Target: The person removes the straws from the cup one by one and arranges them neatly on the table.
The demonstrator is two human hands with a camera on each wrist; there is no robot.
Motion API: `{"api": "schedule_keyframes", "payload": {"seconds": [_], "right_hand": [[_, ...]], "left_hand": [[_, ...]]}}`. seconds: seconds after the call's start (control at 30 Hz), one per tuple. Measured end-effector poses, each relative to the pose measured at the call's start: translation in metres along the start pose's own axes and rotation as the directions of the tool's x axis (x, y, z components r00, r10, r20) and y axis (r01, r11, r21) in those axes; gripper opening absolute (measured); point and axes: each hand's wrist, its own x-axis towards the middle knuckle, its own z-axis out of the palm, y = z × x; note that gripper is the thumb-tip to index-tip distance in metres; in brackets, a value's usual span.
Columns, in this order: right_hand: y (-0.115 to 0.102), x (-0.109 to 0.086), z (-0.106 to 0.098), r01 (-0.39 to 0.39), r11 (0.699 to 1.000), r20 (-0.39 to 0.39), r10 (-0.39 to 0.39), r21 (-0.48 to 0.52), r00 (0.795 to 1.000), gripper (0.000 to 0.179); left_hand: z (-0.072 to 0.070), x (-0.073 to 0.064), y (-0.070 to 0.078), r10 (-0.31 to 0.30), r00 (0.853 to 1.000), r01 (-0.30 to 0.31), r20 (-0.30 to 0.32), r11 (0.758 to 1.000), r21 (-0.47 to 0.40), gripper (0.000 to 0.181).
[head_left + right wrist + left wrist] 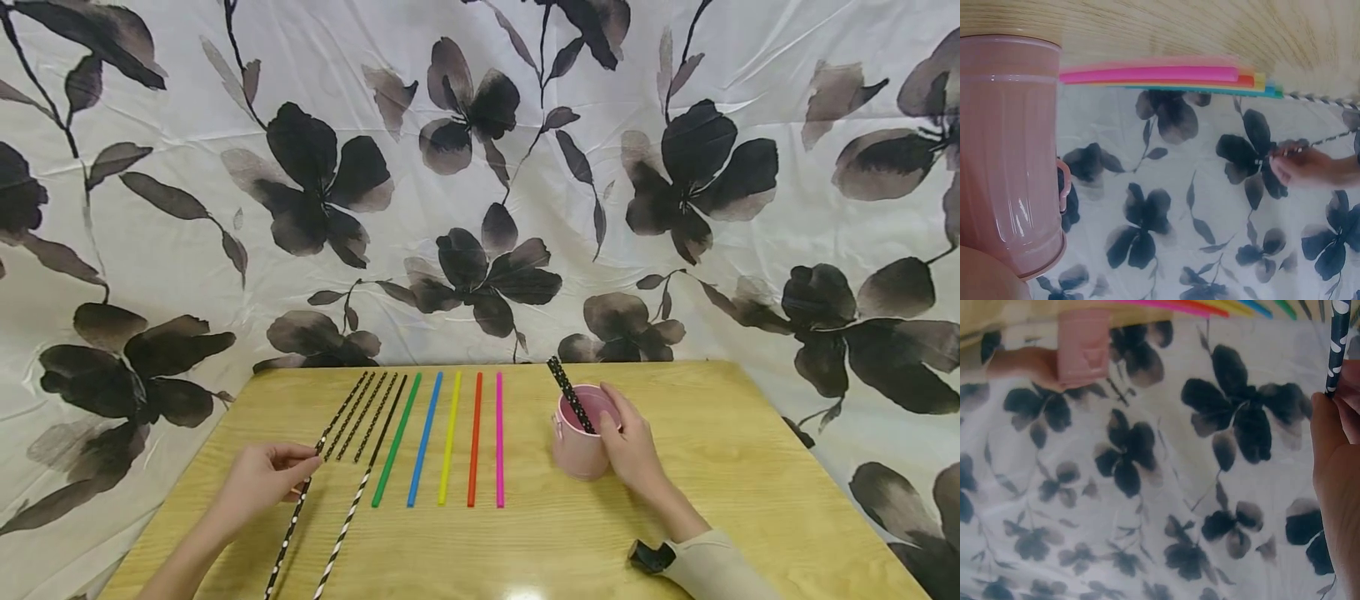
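Observation:
My left hand (258,483) pinches a black straw with white dots (288,533) between thumb and fingers, over the left side of the table. In the left wrist view that dotted straw (1337,344) rises from the fingertips. On the right, my right hand (630,437) holds a small pink bucket (577,458) by its side, thumb at the rim. Black straws with small white dots (572,398) lean out of the bucket toward the left. The right wrist view shows the bucket's ribbed wall (1010,144) up close.
Between the hands lies a row of straws: several black patterned ones (361,417), one black-and-white striped (342,533), then green (397,437), blue (425,437), yellow (450,437), red (476,437) and pink (500,437). A floral cloth (420,200) hangs behind the wooden table (570,533).

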Motion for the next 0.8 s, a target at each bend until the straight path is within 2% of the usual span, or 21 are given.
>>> {"api": "schedule_keyframes", "payload": {"seconds": [0.2, 0.37, 0.53, 0.8], "right_hand": [[0.002, -0.004, 0.000, 0.005, 1.000, -0.015, -0.005, 0.002, 1.000, 0.041], [0.001, 0.000, 0.001, 0.005, 1.000, -0.006, -0.005, 0.012, 1.000, 0.041], [0.000, 0.000, 0.000, 0.016, 1.000, -0.001, -0.016, 0.020, 1.000, 0.041], [0.001, -0.001, 0.000, 0.033, 0.999, -0.004, -0.033, 0.019, 0.999, 0.041]], "left_hand": [[0.013, 0.002, -0.017, -0.080, 0.996, 0.080, 0.050, 0.997, 0.010, 0.034], [0.020, 0.005, -0.026, -0.101, 0.991, 0.099, 0.093, 0.995, 0.022, 0.029], [0.025, 0.005, -0.032, -0.088, 0.988, 0.084, 0.128, 0.996, 0.039, 0.025], [0.032, 0.004, -0.036, -0.031, 0.988, 0.014, 0.149, 0.993, 0.113, 0.026]]}}
